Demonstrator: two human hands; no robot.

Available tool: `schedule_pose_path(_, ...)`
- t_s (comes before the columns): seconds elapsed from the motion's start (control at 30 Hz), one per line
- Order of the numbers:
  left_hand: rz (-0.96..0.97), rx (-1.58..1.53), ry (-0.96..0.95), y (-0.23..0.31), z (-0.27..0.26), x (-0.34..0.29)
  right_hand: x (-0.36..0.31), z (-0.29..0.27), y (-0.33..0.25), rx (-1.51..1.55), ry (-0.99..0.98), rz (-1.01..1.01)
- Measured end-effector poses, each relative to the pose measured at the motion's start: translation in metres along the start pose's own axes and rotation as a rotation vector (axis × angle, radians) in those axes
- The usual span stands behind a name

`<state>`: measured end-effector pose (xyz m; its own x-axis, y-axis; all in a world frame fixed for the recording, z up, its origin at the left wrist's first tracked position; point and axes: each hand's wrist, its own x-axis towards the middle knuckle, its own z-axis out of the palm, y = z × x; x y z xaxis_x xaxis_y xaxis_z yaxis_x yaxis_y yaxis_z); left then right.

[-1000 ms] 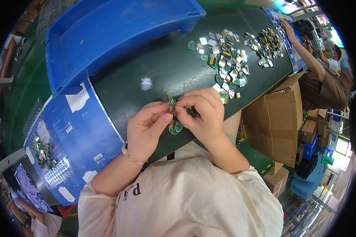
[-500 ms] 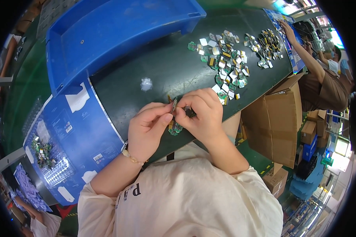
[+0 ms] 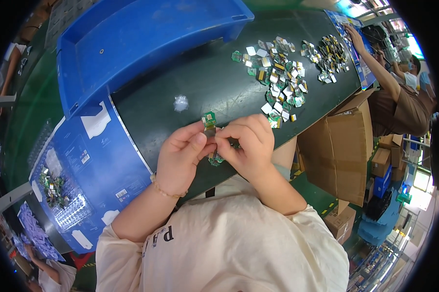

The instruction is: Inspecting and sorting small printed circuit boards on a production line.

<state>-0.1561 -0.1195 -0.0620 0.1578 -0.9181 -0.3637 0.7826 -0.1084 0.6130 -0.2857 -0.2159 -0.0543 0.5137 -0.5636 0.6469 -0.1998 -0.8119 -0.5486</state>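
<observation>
Between my two hands, over the dark table, is a small green circuit board (image 3: pixel 209 118) with a flat grey and gold part below it. My left hand (image 3: pixel 183 151) pinches it between thumb and fingers. My right hand (image 3: pixel 248 143) is closed in a pinch at the piece's right side; whether its fingertips hold the same board or another bit is hidden. Another green board (image 3: pixel 215 159) shows just below the fingertips, partly covered by them. Off to the right lies a loose heap of small circuit boards (image 3: pixel 282 78) with white and gold faces.
A large blue bin (image 3: pixel 146 44) stands at the far left. A crumpled clear plastic bit (image 3: pixel 181 103) lies ahead of my hands. Farther right is a second heap of small parts (image 3: pixel 331 56). A cardboard box (image 3: pixel 336 151) sits beside the table; a co-worker's arm (image 3: pixel 382 73) reaches in.
The board between my hands has turned, so its green face now points up and shows above my left fingers. My left hand has rolled slightly; my right hand stays nearly in place.
</observation>
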Motion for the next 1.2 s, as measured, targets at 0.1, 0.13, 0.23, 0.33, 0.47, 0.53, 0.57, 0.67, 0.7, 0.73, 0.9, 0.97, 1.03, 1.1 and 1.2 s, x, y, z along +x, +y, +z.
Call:
schedule_pose_path(0.1, -0.026, -0.072, -0.067, 0.003, -0.001, 0.002, 0.001, -0.003, -0.001, -0.045, 0.021, -0.02)
schedule_pose_path(0.13, -0.025, -0.073, -0.067, 0.003, -0.001, 0.002, 0.002, -0.005, -0.003, -0.008, 0.004, 0.027)
schedule_pose_path(0.23, 0.008, -0.073, -0.094, 0.002, -0.001, 0.001, 0.008, -0.005, -0.005, 0.012, -0.028, 0.053)
schedule_pose_path(0.33, 0.034, -0.177, -0.151, 0.0, -0.001, 0.001, 0.006, -0.002, -0.004, -0.001, -0.028, 0.019)
schedule_pose_path(0.47, 0.027, -0.186, -0.13, -0.001, -0.001, 0.002, 0.001, 0.001, -0.002, 0.149, -0.063, 0.147)
schedule_pose_path(0.53, 0.029, -0.188, -0.126, 0.0, -0.002, 0.002, 0.003, 0.001, 0.0, 0.227, -0.094, 0.168)
schedule_pose_path(0.57, 0.031, -0.18, -0.083, 0.001, -0.001, 0.002, 0.004, 0.001, 0.002, 0.301, -0.119, 0.196)
schedule_pose_path(0.67, 0.116, -0.082, -0.038, 0.005, 0.001, 0.001, 0.015, -0.002, 0.001, 0.507, -0.04, 0.411)
schedule_pose_path(0.7, 0.196, 0.012, -0.037, 0.006, 0.001, 0.001, 0.03, 0.0, 0.006, 0.43, -0.094, 0.469)
schedule_pose_path(0.73, 0.198, 0.015, -0.035, 0.007, 0.0, -0.003, 0.04, 0.006, 0.016, 0.433, -0.093, 0.468)
schedule_pose_path(0.9, 0.217, 0.516, -0.464, 0.01, 0.007, -0.013, 0.066, 0.044, 0.035, 0.09, -0.508, 0.09)
schedule_pose_path(0.97, 0.055, 0.43, -0.402, 0.008, 0.011, -0.013, 0.065, 0.052, 0.034, 0.004, -0.509, 0.114)
schedule_pose_path(1.03, 0.059, 0.352, -0.306, 0.003, 0.011, -0.011, 0.066, 0.054, 0.033, -0.083, -0.51, 0.141)
schedule_pose_path(1.1, 0.082, 0.425, -0.285, 0.002, 0.008, -0.009, 0.069, 0.05, 0.031, -0.109, -0.452, 0.202)
schedule_pose_path(1.2, 0.097, 0.487, -0.233, 0.004, 0.006, -0.009, 0.077, 0.026, 0.034, 0.09, -0.464, 0.339)
